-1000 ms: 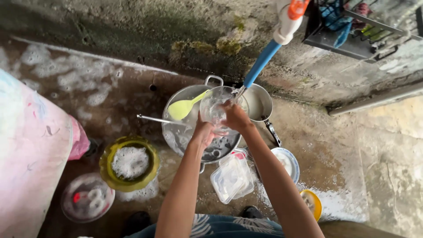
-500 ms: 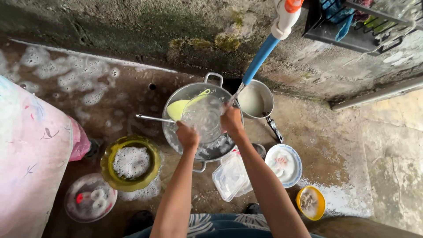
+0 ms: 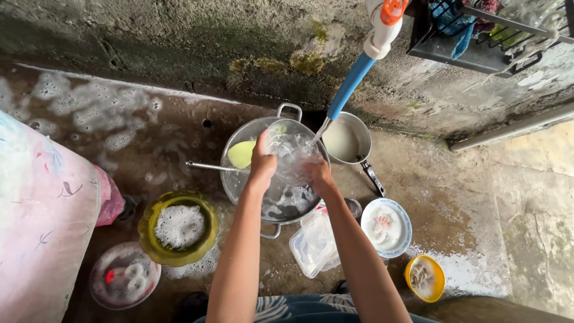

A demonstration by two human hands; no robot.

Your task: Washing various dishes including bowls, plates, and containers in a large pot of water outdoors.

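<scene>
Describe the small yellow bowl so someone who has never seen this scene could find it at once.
Start at the big metal pot under the blue hose, where both hands hold a clear glass bowl. Go toward the lower right, past the white plate. The small yellow bowl sits alone beyond it, far smaller than the foam-filled olive-green basin.

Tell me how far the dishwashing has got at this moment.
In hand: both hands, left and right, hold a clear bowl under the tap's stream. Left: suds fill the yellow-green bowl; the plastic container and patterned plate wait on the floor. Nothing visibly finished.
</scene>
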